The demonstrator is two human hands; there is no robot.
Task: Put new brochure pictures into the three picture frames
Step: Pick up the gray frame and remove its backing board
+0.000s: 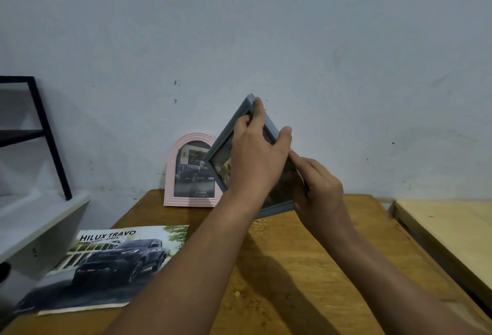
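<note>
Two picture frames — grey frame (pixel 229 132), pink arched frame (pixel 190 172) — one brochure (pixel 111 268), two hands.

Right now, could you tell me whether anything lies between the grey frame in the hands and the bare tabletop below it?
Nothing visible does. Both the left hand and right hand hold the grey frame tilted above bare wooden table. The pink arched frame stands behind; the brochure lies left.

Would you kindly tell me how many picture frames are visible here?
2: a pink arched frame standing against the wall, and a grey frame held tilted in both hands. A third may be out of view.
</note>
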